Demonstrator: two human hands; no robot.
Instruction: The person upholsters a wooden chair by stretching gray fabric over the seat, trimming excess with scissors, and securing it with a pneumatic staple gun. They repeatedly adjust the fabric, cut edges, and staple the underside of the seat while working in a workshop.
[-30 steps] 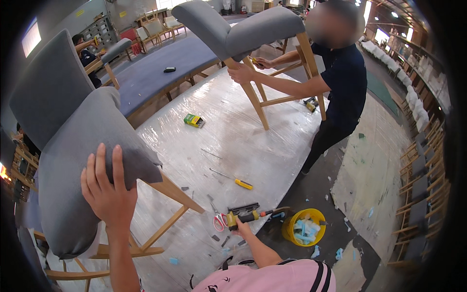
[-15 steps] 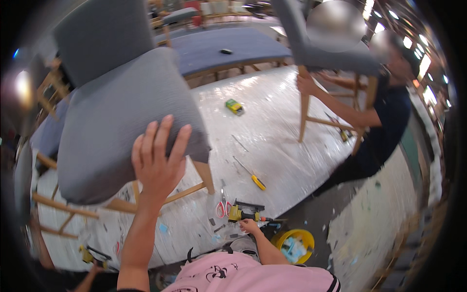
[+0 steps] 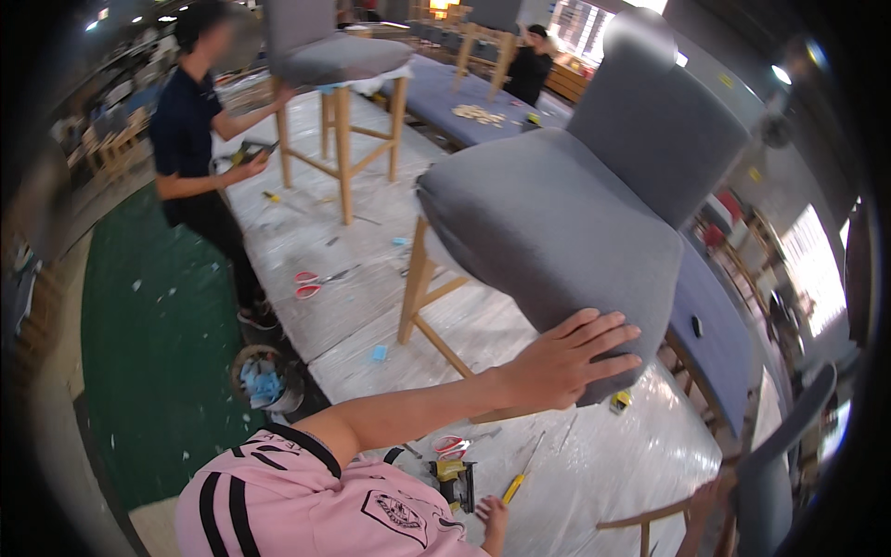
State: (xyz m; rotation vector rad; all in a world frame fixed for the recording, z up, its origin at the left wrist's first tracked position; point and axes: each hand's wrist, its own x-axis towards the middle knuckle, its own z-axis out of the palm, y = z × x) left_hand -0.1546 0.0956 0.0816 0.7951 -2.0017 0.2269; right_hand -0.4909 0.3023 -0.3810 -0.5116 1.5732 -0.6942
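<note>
A grey upholstered chair (image 3: 557, 213) with wooden legs stands on the plastic-covered table in front of me. My left hand (image 3: 585, 357) lies on the near corner of its seat, fingers spread. Close to my body, my right hand (image 3: 492, 515) has its fingers apart beside a yellow-green staple gun (image 3: 453, 481); it appears to hold nothing. Scissors with red-and-white handles (image 3: 452, 446) lie just beyond the staple gun. A screwdriver-like tool with a yellow handle (image 3: 513, 489) rests to the right of it.
At the far left a co-worker (image 3: 190, 130) holds another staple gun (image 3: 252, 151) beside a second grey chair (image 3: 343, 60). More scissors (image 3: 308, 284) lie on the covered table (image 3: 320, 320). A bin (image 3: 290, 395) with blue scraps stands on the floor. A blue-topped table (image 3: 715, 343) is at right.
My view has swung left, bringing the co-worker with a staple gun into sight. My left hand stays on the seat. My right hand, earlier at the staple gun, now shows apart from it.
</note>
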